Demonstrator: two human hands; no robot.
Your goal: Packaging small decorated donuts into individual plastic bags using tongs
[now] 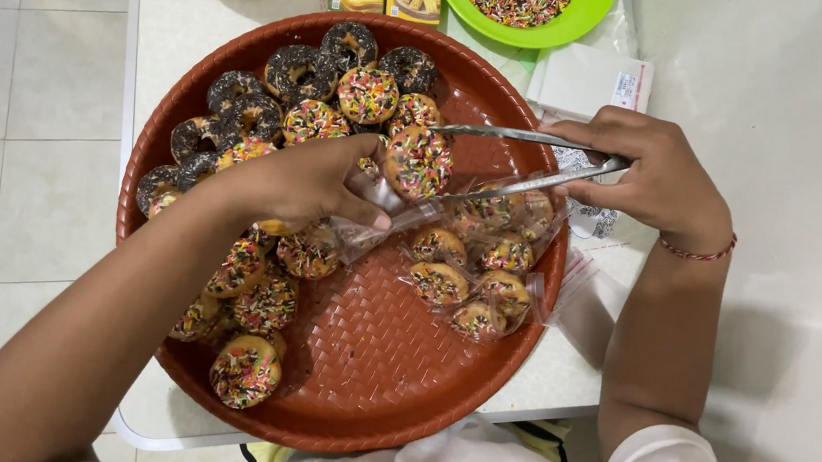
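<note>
On the round woven red tray [369, 358] you have about eight chocolate donuts, roughly a dozen loose sprinkled ones, and about seven bagged. Your right hand [653, 174] is closed around the metal tongs [523, 161], whose tips pinch one sprinkled donut [419, 161]. The tongs lie nearly level, tips pointing left. Your left hand [305, 181] pinches a clear plastic bag [372, 219] just below that donut.
</note>
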